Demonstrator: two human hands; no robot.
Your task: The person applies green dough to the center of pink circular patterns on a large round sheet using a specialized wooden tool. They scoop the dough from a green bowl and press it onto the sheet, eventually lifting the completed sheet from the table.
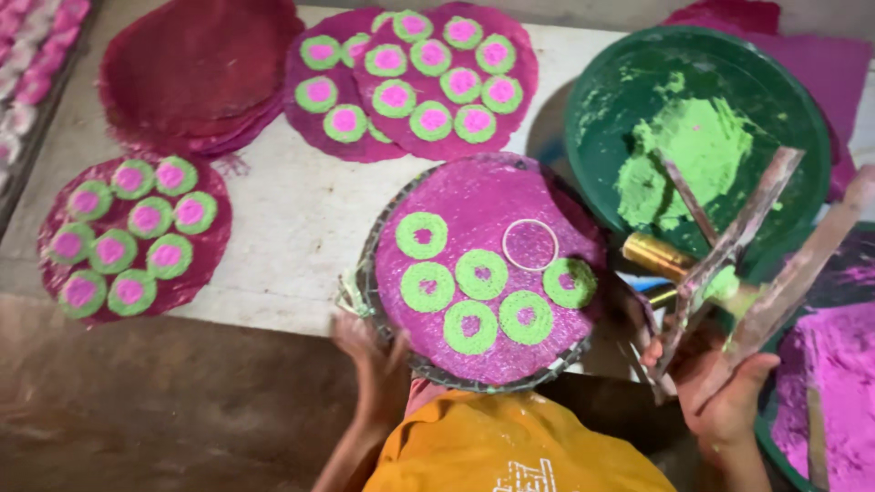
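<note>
Soft, even light from above, colours vivid, no hard glare anywhere. The green bowl (697,137) throws a faint shadow leftward onto the pale desk (292,228). Motion blur smears both hands (720,392) and the sticks (756,255). Bottom left falls dim and murky; the corners are soft.

A pale, worn desk (292,228) carries several round magenta sheets. At its far left lies a stack of plain dark red discs (196,73). Beside that stack, two overlapping magenta discs (415,82) are covered with green rings filled pink. Near the left edge lies another disc (132,237) with the same green and pink rounds. In the middle sits a round woven tray (365,292). At the right stands a green basin (697,137) of green paste.
</note>
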